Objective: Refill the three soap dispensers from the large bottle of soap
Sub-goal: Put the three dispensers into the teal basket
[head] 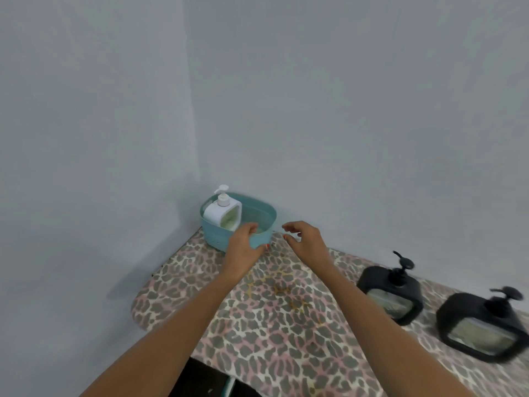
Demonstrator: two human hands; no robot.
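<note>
step: likely drawing tub (266,211) nearer | left hand (243,247) grips its near rim, white dispenser (221,212) upright inside | right hand (306,239) loose, empty, just beside tub | black dispensers (392,293) (483,325) well right of it | bottle unseen | tip: add right hand, slide level

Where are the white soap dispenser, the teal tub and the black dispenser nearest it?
white soap dispenser (214,214): head view, white body.
teal tub (213,236): head view, front wall.
black dispenser nearest the tub (372,277): head view, dark shoulder.
</note>
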